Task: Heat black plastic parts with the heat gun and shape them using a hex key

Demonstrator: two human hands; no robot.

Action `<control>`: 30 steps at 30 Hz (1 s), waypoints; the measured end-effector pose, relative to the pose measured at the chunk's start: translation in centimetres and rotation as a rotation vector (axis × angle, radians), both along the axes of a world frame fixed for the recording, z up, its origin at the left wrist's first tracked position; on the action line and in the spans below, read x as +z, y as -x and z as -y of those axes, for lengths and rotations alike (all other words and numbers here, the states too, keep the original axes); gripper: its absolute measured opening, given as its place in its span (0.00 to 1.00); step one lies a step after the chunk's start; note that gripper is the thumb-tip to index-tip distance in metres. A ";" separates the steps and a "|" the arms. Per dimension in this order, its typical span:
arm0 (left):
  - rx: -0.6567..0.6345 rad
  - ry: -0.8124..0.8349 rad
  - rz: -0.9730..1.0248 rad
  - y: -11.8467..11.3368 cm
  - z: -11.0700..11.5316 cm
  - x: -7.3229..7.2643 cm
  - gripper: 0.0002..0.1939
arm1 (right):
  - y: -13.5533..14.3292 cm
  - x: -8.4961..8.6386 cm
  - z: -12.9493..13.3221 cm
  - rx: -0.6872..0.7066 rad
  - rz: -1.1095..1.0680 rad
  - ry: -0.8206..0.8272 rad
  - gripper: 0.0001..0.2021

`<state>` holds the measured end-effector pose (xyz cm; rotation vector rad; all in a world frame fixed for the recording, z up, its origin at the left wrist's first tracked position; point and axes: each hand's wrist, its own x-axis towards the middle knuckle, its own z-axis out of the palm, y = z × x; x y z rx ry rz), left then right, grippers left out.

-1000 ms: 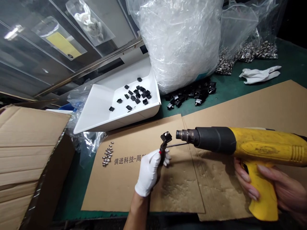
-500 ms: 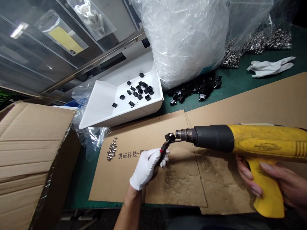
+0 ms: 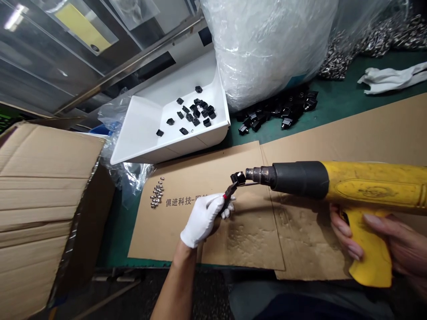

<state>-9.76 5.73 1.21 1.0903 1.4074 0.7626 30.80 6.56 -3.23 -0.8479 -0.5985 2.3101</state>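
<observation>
My left hand (image 3: 202,220), in a white glove, is closed around a pair of dark pliers (image 3: 230,191) with a red mark near the jaws. At their tip sits a small glossy black plastic part (image 3: 238,178). Bare-skinned, my right hand (image 3: 383,235) grips the handle of a yellow heat gun (image 3: 373,182). The gun's stepped metal nozzle (image 3: 258,174) points left, right beside the black part; whether they touch I cannot tell. Small metal pins (image 3: 157,194) lie on the cardboard sheet (image 3: 187,235) to the left of my gloved hand.
A white tray (image 3: 140,129) holds several black parts. Behind the cardboard lie a heap of black pieces (image 3: 283,109), a big plastic bag (image 3: 270,49), metal fittings (image 3: 336,58) and a white glove (image 3: 390,80). An open carton (image 3: 40,200) stands at left.
The whole view has shifted, so the tray, cardboard and both hands appear slightly higher. The pliers, black part and heat gun keep nearly the same position relative to each other.
</observation>
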 end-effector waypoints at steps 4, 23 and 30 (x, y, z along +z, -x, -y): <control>0.003 -0.011 -0.019 -0.1 0.0 0.2 0.24 | -0.2 0.0 0.0 0.007 -0.001 0.005 0.16; 0.006 -0.032 -0.076 -0.3 0.0 0.8 0.25 | 0.0 0.4 -0.2 0.014 -0.003 0.030 0.16; 0.028 -0.010 -0.029 -0.2 0.1 0.3 0.24 | -0.4 0.2 -0.1 0.043 -0.010 0.022 0.17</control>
